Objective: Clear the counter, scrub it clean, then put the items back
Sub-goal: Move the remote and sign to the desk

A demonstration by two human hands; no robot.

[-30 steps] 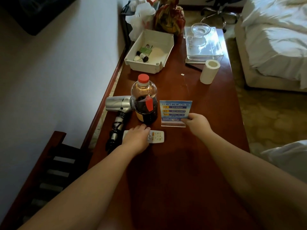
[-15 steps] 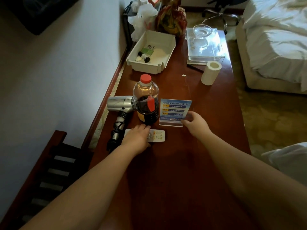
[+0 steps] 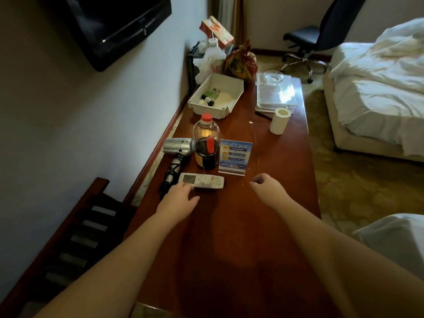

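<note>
Items going back onto the wiped surface, both hands just finished placing stuff

The left hand has its fingertips on the near end of the remote, fingers fairly straight, looks like it's nudging it square, not gripping it. The right hand hangs loosely curled over the surface, holding nothing; half a second ago it was still on the sign card, which now stands alone mid-frame. Remote, sign, sauce bottle and hair dryer are bunched together left of centre, probably to keep them by the wall. The white tray, glass tray and paper roll sit further up the frame. Camera's tilted up too, TV now showing upper left.
</note>
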